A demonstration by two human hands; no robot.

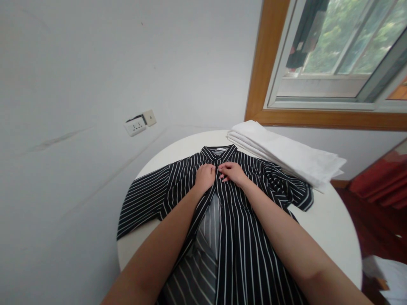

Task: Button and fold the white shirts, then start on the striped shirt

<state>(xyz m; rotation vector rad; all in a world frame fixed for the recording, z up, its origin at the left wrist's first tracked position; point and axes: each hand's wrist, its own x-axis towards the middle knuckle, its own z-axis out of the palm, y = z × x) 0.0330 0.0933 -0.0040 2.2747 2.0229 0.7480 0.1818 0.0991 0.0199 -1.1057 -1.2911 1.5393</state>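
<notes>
A black shirt with white stripes [248, 237] lies face up on a round white table [337, 237], its collar [219, 151] at the far side. The front hangs apart below the chest, so the greyish inside shows. My left hand [205, 176] is closed on the edge of the shirt's front, just under the collar. Close beside it, my right hand [231, 173] pinches the other front edge with thumb and forefinger, the other fingers curled loosely. Any button between the fingertips is too small to make out. One sleeve [144, 199] spreads to the left; the right sleeve is bunched.
Folded white sheets [282, 148] lie at the table's back right, touching the shirt. A white wall with a socket [136, 126] stands behind the table. A wood-framed window [318, 116] is at upper right. Red cloth [384, 173] and white material [389, 275] are at the right.
</notes>
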